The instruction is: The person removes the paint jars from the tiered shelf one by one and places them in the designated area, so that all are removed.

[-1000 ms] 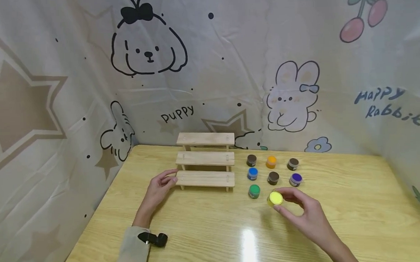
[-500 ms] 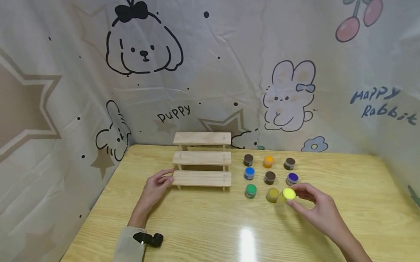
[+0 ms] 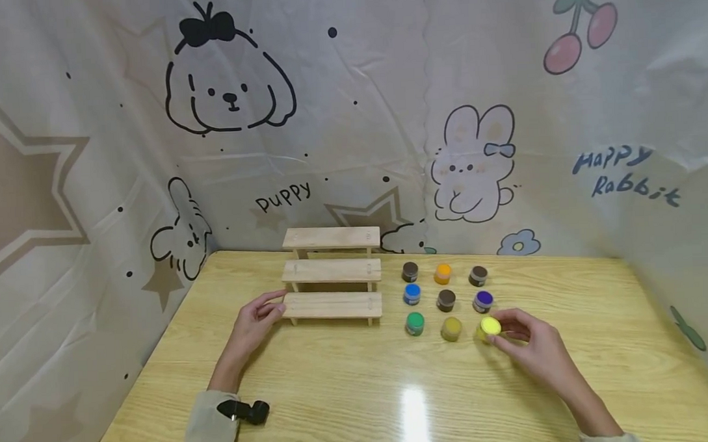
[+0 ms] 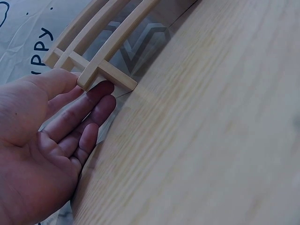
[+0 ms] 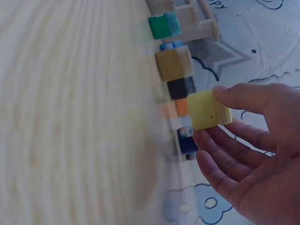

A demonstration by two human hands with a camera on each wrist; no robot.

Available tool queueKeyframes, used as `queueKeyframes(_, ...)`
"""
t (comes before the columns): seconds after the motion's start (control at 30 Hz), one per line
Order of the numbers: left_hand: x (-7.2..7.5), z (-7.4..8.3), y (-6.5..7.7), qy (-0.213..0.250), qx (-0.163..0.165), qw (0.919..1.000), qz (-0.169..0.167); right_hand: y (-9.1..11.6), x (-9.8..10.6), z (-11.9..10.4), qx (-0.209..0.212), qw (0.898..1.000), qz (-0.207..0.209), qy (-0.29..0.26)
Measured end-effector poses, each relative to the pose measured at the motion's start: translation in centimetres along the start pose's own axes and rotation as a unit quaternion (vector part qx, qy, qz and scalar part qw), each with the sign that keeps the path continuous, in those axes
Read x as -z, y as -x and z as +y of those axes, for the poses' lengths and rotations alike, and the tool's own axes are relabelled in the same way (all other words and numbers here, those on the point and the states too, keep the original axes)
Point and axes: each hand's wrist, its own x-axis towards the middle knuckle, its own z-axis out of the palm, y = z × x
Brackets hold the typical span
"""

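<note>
My right hand (image 3: 535,345) pinches a small yellow-lidded paint pot (image 3: 490,328) between thumb and fingers at the front right of the pot group. In the right wrist view, the yellow pot (image 5: 206,110) appears upright in hand, close over the table. To its left stands a mustard pot (image 3: 451,329), and behind it a purple one (image 3: 483,301). On the left, my left hand (image 3: 253,325) grips the left end of the lowest step of a three-tier wooden stand (image 3: 332,305). Thumb and fingertips meet at that step's corner (image 4: 84,82) in the left wrist view.
Other paint pots stand in rows right of the wooden stand: green (image 3: 415,323), blue (image 3: 412,294), orange (image 3: 443,274) and several dark brown ones (image 3: 446,300). A printed curtain (image 3: 339,117) hangs behind the wooden table (image 3: 313,391).
My right hand has carried the yellow pot rightward, away from the mustard pot, and lowered it in front of the purple one. My left hand stays at the stand; the head view has shifted slightly.
</note>
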Motion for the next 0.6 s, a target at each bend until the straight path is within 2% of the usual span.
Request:
queueKeyframes(0.4,-0.1,0.1,0.0,0.001,0.009,1.0000,0.003,-0.2,-0.2,1.3,-0.018,0.999,-0.014,0.023)
queueKeyframes(0.6,0.0,0.2,0.1,0.030,-0.002,0.9995,-0.004,-0.3,-0.2,1.6,-0.032,0.999,-0.022,0.020)
